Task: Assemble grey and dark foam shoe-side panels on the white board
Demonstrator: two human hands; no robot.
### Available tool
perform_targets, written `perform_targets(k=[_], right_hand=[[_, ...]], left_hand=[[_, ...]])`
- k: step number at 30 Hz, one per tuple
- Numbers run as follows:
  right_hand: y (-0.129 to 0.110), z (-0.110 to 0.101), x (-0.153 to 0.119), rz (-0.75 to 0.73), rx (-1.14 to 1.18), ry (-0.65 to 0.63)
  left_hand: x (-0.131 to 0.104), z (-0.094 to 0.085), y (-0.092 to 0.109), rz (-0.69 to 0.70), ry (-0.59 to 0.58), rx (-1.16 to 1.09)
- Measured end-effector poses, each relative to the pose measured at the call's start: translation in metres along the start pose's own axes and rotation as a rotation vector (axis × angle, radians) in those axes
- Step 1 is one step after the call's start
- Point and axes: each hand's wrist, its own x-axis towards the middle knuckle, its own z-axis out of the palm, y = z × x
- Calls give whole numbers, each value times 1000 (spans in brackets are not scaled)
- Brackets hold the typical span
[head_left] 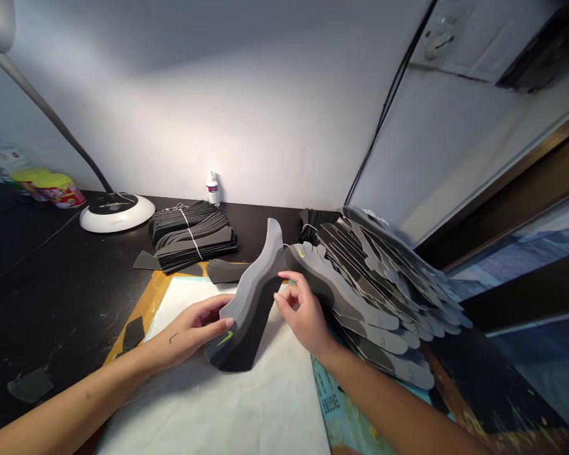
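A grey and black shoe upper piece with a yellow-green swoosh is held tilted above a white sheet. My left hand grips its left edge, thumb on the front face and the other fingers behind it. My right hand has its fingers curled, with index finger and thumb tips at the piece's right edge. Beside the right hand lies a pile of similar upper pieces, the top one also bearing a swoosh. Behind the held piece are small dark grey cut pieces.
A white sheet covers the work board. Tied stacks of dark pieces lie behind, near a small white bottle. A desk lamp stands at left, beside yellow-lidded tubs. Loose scraps lie on the black table.
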Motion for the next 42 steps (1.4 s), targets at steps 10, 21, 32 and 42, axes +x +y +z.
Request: perform_targets(k=[10, 21, 32, 42], right_hand=[[-5, -2, -1, -81, 33, 18], [-8, -2, -9, -101, -110, -97], [-1, -8, -1, -65, 294, 24], [1, -8, -12, 62, 154, -102]], left_hand=[[1, -2, -4, 21, 150, 141], [2, -4, -13, 101, 333, 312], [-3, -6, -8, 86, 131, 97], [-4, -3, -7, 37, 14, 17]])
